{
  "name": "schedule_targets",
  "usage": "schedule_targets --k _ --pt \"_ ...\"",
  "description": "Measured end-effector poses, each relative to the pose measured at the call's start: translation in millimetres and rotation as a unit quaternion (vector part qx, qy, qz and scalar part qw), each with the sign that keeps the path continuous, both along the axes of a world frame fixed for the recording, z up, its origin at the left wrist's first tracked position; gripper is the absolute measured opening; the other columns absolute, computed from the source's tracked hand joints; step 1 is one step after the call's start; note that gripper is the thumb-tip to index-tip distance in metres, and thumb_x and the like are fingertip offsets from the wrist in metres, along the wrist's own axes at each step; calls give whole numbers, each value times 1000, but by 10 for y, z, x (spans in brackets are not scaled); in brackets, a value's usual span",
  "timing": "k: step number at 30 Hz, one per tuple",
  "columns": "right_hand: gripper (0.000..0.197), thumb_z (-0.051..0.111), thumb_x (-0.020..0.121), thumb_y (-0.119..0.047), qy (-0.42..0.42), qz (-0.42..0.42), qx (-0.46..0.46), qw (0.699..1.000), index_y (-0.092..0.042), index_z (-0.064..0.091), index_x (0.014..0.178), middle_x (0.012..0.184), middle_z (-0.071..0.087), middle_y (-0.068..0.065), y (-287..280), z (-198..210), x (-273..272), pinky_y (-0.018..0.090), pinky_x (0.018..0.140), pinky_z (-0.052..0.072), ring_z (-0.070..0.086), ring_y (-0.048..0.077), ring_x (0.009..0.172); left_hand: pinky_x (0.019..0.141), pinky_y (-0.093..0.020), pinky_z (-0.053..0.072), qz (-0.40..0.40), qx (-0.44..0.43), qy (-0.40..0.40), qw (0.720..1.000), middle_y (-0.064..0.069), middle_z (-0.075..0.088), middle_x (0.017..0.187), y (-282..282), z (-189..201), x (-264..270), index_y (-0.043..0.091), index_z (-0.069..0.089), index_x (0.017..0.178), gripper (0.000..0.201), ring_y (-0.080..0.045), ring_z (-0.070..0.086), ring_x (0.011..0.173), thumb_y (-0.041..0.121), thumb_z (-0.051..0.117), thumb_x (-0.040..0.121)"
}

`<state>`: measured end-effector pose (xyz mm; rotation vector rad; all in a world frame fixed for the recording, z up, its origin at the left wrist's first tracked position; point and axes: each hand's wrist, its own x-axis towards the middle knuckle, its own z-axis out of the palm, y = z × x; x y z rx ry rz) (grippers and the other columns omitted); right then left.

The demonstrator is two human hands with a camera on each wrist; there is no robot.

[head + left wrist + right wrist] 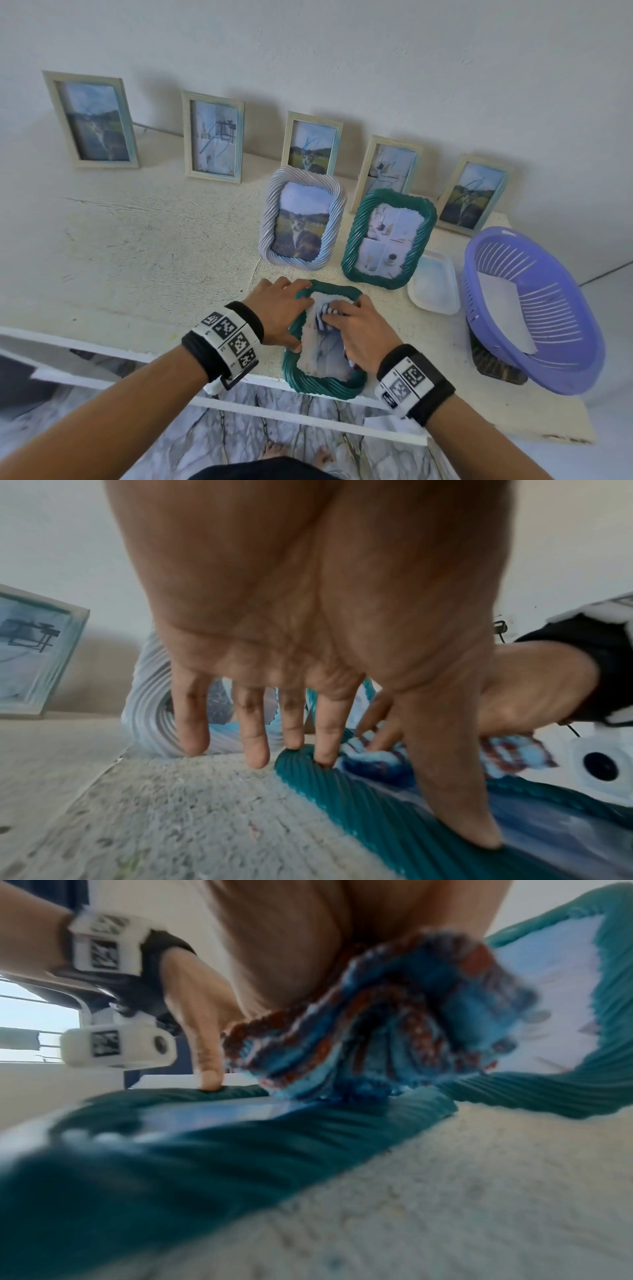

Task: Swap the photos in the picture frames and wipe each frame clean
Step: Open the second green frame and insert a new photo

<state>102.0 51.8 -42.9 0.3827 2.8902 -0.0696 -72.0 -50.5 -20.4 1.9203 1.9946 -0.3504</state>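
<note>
1. While the teal ribbed picture frame [320,385] lies flat at the table's [137,260] near edge, the right hand [359,329] presses a bunched blue-striped cloth [323,317] on its glass.
2. Left hand [308,615], fingers [327,734] straight, pins the frame's rim; keep that pressure steady.
3. Cloth [394,1031] is clutched under the palm; sweep into corners.

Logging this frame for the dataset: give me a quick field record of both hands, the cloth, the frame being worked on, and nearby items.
left hand: fingers straight, pressing on the green frame's left rim
right hand: presses a striped cloth on the glass
green frame: flat at the table front edge
upright twisted frames: lavender frame, second green frame
right side: white tray, purple basket
</note>
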Motion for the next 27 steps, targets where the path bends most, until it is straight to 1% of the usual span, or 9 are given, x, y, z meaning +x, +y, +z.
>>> schedule_targets --k 3,7,10,12,15,17,19,24,27 --pt "45 59 76 -10 1 -26 21 999 -19 62 121 133 56 2 71 -41 -127 33 82 23 55 26 109 105 -47 31 5 1 -3 1000 1 12 159 -3 -3 -6 29 31 146 87 -28 29 135 66 64 75" --pt "32 66 74 -14 -5 75 -13 997 -18 70 106 122 64 -1 -227 59 117 41 85 34 53 18 117 107 -47 30 6 2 3 1000 2 12 159 -9 9 -5 29 31 147 88 -28 28 136 67 64 75" --pt "28 73 72 -21 -38 139 -13 990 -19 71 101 112 69 -6 -310 163 310 39 76 43 53 16 114 107 -48 30 2 -1 6 1000 1 12 159 -3 30 -8 29 31 147 87 -28 27 137 67 64 75" --pt "33 74 74 -19 -53 109 7 993 -22 70 107 116 67 -8 -170 134 261 38 77 41 54 16 114 108 -48 30 -1 -5 8 1000 0 11 159 -1 33 -9 29 31 146 87 -28 26 137 67 64 75" --pt "47 54 85 -9 -20 -17 12 1000 -24 55 130 139 50 -1 146 -4 84 36 86 31 50 24 115 107 -48 31 -1 -6 11 1000 0 12 159 -9 32 -2 29 31 146 86 -29 28 137 68 63 76" --pt "52 50 85 -10 -4 -63 22 998 -22 50 135 142 46 1 184 -64 21 34 89 28 46 26 118 107 -48 31 -1 -6 17 1000 0 13 159 -3 36 6 29 32 145 87 -29 28 137 68 63 75" --pt "48 54 85 -12 -8 -65 24 998 -19 51 132 141 47 1 -10 -30 56 35 92 27 42 25 124 107 -49 30 -1 -5 22 1000 0 14 158 7 35 12 28 33 145 87 -29 28 137 69 64 74" --pt "40 60 87 -20 -33 51 20 998 -14 56 126 134 54 3 -552 122 375 43 92 33 38 24 124 106 -49 31 -4 -4 19 1000 -1 13 158 3 9 1 28 34 144 87 -29 28 137 69 64 74" --pt "43 55 92 -18 -22 -6 9 1000 -24 50 135 140 48 -1 -231 50 252 38 98 32 39 24 124 106 -48 31 -7 -4 13 1000 -2 13 158 1 12 -10 27 34 144 86 -29 28 137 68 64 75"
